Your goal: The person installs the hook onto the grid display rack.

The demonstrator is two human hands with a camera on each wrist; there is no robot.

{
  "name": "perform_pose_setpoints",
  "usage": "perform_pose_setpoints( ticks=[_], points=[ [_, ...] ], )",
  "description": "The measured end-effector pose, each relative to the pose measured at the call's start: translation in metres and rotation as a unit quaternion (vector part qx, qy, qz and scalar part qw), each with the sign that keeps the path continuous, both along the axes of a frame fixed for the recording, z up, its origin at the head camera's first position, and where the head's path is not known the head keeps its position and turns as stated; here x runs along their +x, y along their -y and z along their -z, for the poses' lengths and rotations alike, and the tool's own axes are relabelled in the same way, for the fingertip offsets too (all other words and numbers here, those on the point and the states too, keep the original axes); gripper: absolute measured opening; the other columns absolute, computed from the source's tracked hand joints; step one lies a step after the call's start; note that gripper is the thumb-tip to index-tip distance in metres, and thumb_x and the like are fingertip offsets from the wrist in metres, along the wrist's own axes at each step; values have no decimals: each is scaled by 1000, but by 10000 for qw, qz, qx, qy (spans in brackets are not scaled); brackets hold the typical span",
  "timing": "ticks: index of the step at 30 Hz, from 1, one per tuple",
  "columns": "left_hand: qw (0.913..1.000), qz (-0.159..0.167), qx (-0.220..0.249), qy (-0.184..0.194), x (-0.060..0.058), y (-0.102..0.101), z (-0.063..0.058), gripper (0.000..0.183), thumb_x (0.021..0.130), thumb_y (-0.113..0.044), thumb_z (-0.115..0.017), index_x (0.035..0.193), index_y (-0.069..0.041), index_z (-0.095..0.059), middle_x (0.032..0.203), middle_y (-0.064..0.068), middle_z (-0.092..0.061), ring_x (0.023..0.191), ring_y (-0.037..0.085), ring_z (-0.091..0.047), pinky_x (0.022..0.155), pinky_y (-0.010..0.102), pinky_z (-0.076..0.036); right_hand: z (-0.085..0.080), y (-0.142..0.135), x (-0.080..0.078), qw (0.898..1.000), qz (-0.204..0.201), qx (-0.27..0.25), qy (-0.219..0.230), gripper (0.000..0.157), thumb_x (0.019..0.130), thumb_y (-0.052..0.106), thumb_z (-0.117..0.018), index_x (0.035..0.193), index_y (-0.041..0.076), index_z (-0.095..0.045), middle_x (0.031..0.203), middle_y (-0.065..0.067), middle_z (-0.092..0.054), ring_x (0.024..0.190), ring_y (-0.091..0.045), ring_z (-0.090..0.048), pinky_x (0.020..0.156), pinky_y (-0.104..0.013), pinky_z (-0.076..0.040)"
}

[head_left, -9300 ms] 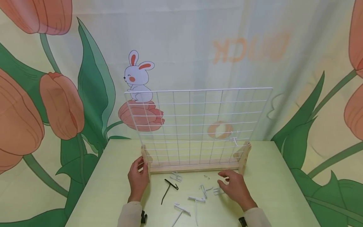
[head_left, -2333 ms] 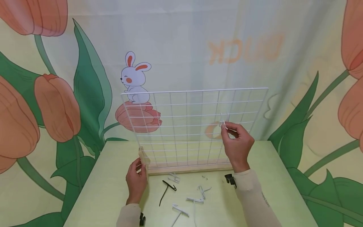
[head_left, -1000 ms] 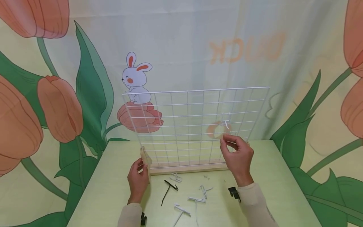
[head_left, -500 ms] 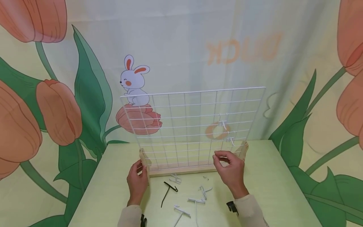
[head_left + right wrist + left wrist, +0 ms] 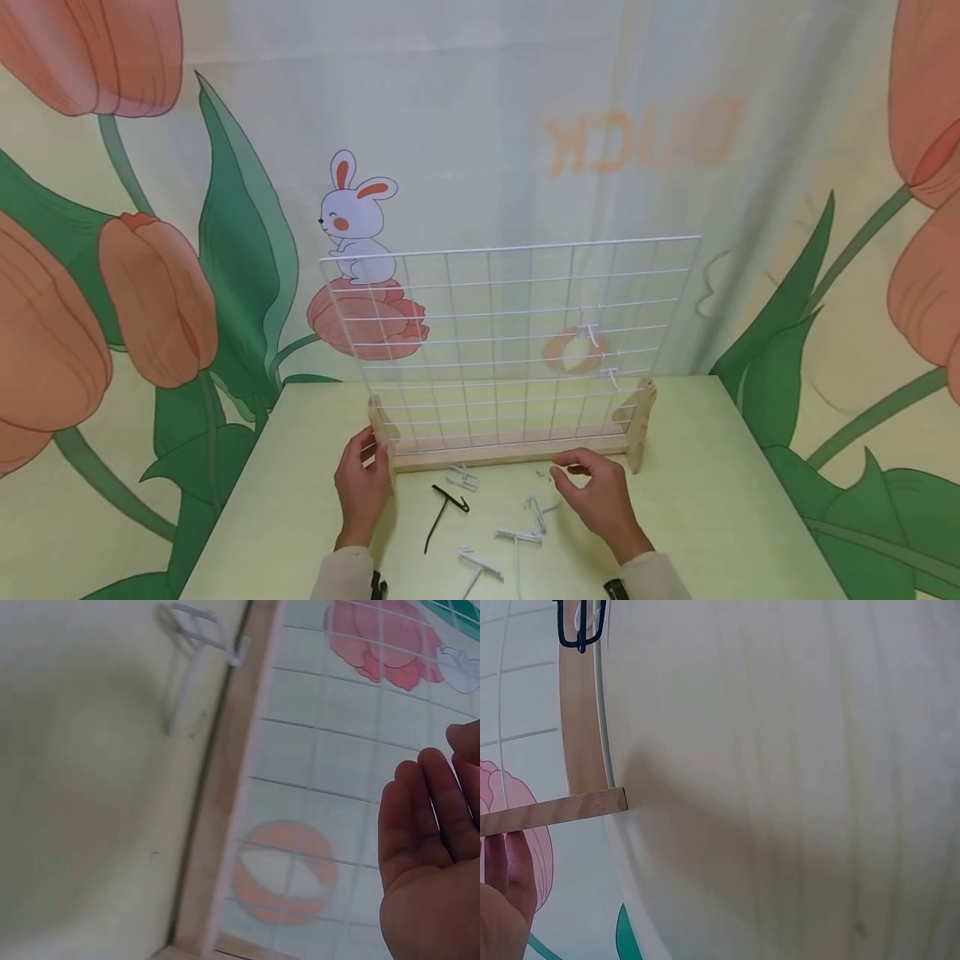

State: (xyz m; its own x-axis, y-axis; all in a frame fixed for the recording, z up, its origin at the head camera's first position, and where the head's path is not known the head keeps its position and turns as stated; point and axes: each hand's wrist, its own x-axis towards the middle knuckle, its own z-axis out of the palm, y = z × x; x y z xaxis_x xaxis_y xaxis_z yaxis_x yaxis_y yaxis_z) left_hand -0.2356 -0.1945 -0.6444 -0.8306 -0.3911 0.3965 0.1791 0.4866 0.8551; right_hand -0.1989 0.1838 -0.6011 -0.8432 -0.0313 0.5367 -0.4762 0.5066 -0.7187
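Observation:
A white wire grid panel stands upright in a wooden stand. My left hand holds the stand's left side piece between thumb and fingers. Two white hooks hang at the grid's right part: an upper hook and a lower hook. My right hand hovers low before the stand, fingers bent loosely and thumb apart, with nothing between them. Left of its fingertips lies a white hook on the table.
More hooks lie in front of the stand: a black hook, a white double-pronged hook and long white hooks. Tiny bits lie near the base. A printed curtain hangs behind the table.
A white hook from the table now hangs on the grid, above the earlier one. My right hand has let go of it and come down toward the table. The left hand stays put.

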Motion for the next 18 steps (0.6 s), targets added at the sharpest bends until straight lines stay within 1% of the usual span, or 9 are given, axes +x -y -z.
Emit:
perform_pose_setpoints(
  ticks=[2,3,4,6,8,11,14,18],
  points=[
    [10000,-12,7,10,1,0,0,34,101,-9,-71,134,-7,-66,124,15,-73,110,33,-75,78,7,-54,10,0,2,9998,-89,27,174,22,82,-1,-87,95,15,-80,94,6,-81,86,-14,-77,75,-36,-67],
    [10000,-25,-14,3,1,0,0,34,101,-9,-71,134,-7,-66,124,15,-73,110,33,-75,78,8,-55,15,0,2,9995,-137,22,287,21,82,-1,-87,94,16,-80,94,7,-81,86,-14,-77,75,-36,-67],
    [10000,-32,-25,5,1,0,0,33,101,-10,-71,134,-7,-66,124,14,-73,110,32,-75,78,6,-54,17,1,3,9989,-161,24,439,21,83,0,-86,94,17,-80,94,8,-80,87,-13,-77,77,-35,-66],
    [9999,-53,-84,-19,0,0,0,34,101,-9,-71,134,-7,-66,124,14,-73,110,32,-75,80,15,-59,21,1,4,9970,-187,62,748,20,84,1,-86,92,18,-79,92,9,-80,87,-11,-77,79,-35,-66],
    [9999,-63,-128,-1,0,0,-1,34,101,-10,-70,135,-7,-66,125,14,-73,111,32,-75,82,27,-64,24,0,4,9946,-176,110,1015,21,84,3,-86,91,21,-79,92,10,-80,88,-10,-76,81,-35,-66],
    [9999,-48,-137,41,1,-1,-2,34,102,-10,-70,136,-7,-65,126,14,-72,112,33,-75,85,42,-65,30,0,4,9914,-153,168,1290,24,84,4,-87,90,25,-79,91,11,-79,88,-10,-76,82,-35,-66],
    [9999,-56,-132,79,1,-1,-1,34,102,-10,-70,136,-7,-65,126,14,-72,112,33,-75,85,46,-65,35,-1,4,9890,-171,195,1456,22,85,5,-87,90,25,-79,90,13,-78,88,-9,-75,83,-34,-65],
    [9999,-72,-127,73,1,-1,-1,35,102,-9,-70,136,-6,-65,126,15,-72,112,34,-75,84,46,-65,42,-1,3,9859,-228,249,1638,16,86,6,-86,93,19,-80,89,11,-78,88,-9,-74,84,-33,-65]
  ],
)
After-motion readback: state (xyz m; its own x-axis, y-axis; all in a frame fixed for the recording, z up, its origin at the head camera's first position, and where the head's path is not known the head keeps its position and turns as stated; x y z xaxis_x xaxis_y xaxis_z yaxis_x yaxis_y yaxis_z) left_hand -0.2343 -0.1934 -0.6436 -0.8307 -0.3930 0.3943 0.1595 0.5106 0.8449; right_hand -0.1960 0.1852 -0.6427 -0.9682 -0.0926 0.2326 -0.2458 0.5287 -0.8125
